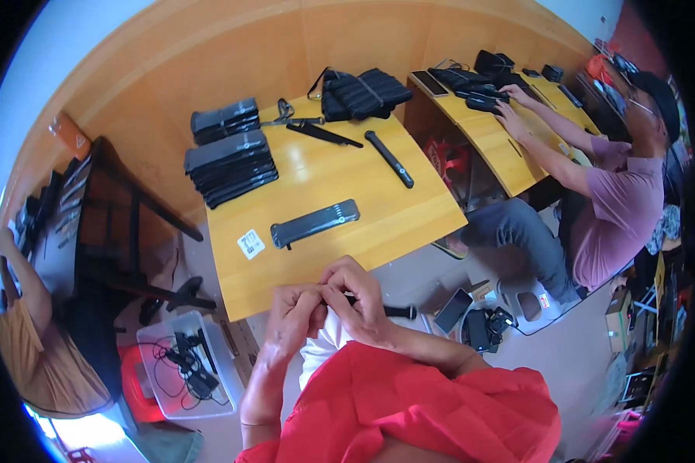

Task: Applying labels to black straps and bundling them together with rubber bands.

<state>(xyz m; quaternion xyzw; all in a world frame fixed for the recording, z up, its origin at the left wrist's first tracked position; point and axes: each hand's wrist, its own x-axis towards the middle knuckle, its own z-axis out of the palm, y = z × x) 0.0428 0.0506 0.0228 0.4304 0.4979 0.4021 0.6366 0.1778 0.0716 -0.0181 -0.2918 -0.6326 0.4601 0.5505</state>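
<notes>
Within both hands, black strip

From your right hand, bare yellow tabletop opens to the right of the flat black pouch — the long black case lies beyond, and stacked black pouches block you at far left.

Mid-frame, your yellow wooden table bears stacked flat black pouches toward the frame's upper left, ribbed black bags at upper centre, a thin black strip, a slender black case, a lone flat pouch and a square white label.
</notes>
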